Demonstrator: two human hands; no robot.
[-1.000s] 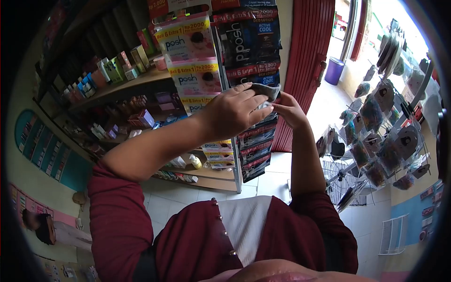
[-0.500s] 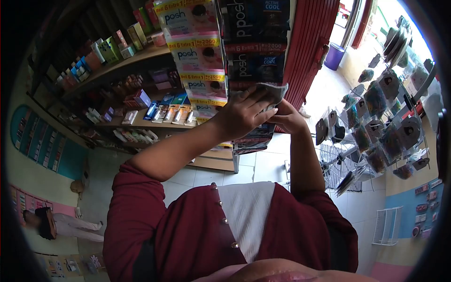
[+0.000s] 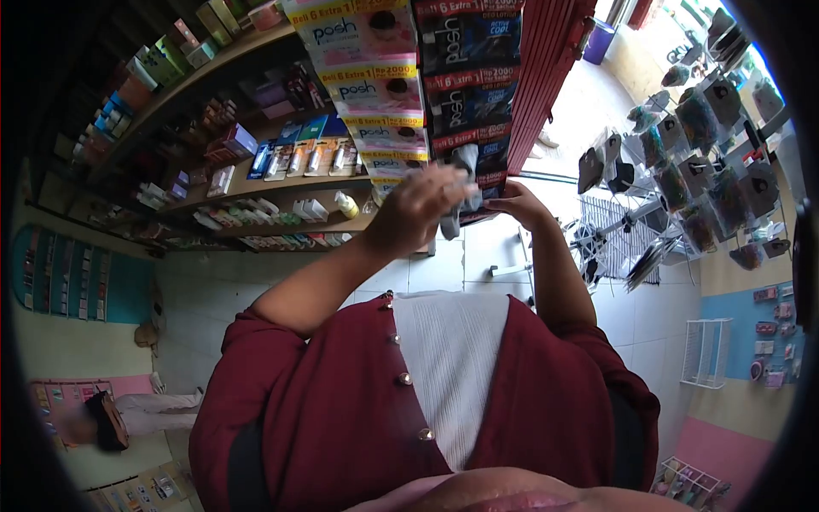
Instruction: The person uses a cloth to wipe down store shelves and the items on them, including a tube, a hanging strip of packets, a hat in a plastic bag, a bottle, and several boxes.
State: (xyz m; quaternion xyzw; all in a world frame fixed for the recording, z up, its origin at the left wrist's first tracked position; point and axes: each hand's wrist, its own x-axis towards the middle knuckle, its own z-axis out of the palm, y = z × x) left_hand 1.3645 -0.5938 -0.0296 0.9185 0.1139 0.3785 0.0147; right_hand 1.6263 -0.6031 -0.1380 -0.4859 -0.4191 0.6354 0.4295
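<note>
A grey cloth (image 3: 465, 162) hangs from my left hand (image 3: 420, 203), whose fingers are closed round it and partly smeared by motion. The cloth lies in front of the lower part of a hanging strip of black Posh deodorant lotion sachets (image 3: 471, 107). At the bottom right of this strip, my right hand (image 3: 525, 207) has its thumb against the edge, gripping it; its other fingers are mostly hidden. Beside the black strip hangs a strip of pink and white Posh sachets (image 3: 380, 94), just above my left hand.
Shelves (image 3: 299, 181) with boxed cosmetics and bottles stand at left. A red folding door (image 3: 546, 77) is behind the sachets. On the right, a rack holds bagged hair accessories (image 3: 699, 119). A person (image 3: 111, 418) stands at far left.
My left hand has moved left and down with the cloth, away from my right hand. My right hand now sits at the black strip's lower edge. The whole view has shifted slightly.
</note>
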